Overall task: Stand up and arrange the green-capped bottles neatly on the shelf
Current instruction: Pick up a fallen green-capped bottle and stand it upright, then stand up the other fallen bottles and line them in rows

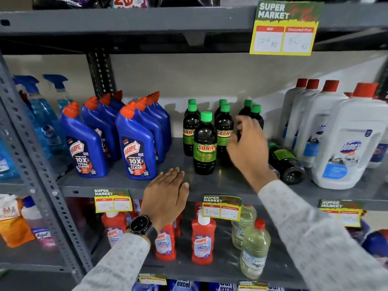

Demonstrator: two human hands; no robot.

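Note:
Several dark green-capped bottles with "Sunny" labels stand in the middle of the grey shelf [210,185]; the front one [205,143] stands alone ahead of the rows. One more green-capped bottle [285,162] lies on its side at the right, base toward me. My right hand [247,148] reaches in over the shelf, fingers curled against the rightmost standing bottles [256,114], whose bodies it mostly hides; I cannot tell if it grips one. My left hand [165,194] rests flat, fingers together, at the shelf's front edge, holding nothing.
Blue Harpic bottles [136,148] crowd the left of the same shelf, with blue spray bottles [46,122] beyond them. Large white red-capped Domex jugs [344,143] stand at the right, close to the lying bottle. Price tags [221,207] hang on the shelf edge; the shelf below holds red bottles.

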